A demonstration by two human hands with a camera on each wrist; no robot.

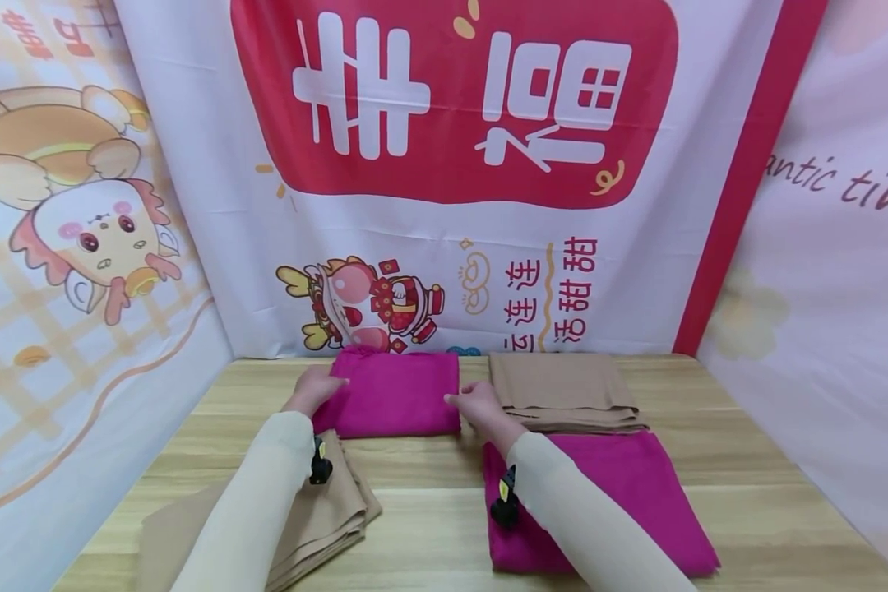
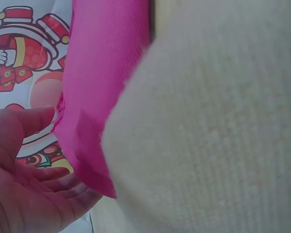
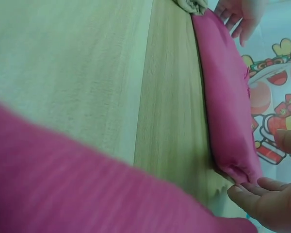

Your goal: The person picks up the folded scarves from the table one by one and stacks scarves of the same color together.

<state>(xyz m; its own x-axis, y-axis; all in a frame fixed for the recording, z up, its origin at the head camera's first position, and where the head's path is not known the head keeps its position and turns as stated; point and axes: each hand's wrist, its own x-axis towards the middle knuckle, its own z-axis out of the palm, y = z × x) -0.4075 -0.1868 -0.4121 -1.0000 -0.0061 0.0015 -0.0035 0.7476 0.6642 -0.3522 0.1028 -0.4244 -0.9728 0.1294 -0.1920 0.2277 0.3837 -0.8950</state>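
Observation:
A folded magenta cloth (image 1: 395, 396) lies at the back of the table, between both hands. At its left edge is my left hand (image 1: 315, 390), whose thumb stands apart from the extended fingers (image 2: 75, 199) in the left wrist view; the fingertips reach behind the cloth's side. My right hand (image 1: 484, 409) touches the opposite edge. From the right wrist, its fingers (image 3: 252, 199) look lightly bent against the cloth's end, with the thumb (image 3: 287, 141) held away. Neither hand pinches the fabric.
A tan folded cloth stack (image 1: 562, 382) lies at back right. In front of it, a second magenta folded cloth (image 1: 636, 485) sits under my right forearm. More tan folded cloth (image 1: 333, 510) lies front left, partly hidden by my left sleeve. Printed fabric (image 1: 215, 164) hangs behind the wooden table (image 1: 422, 526).

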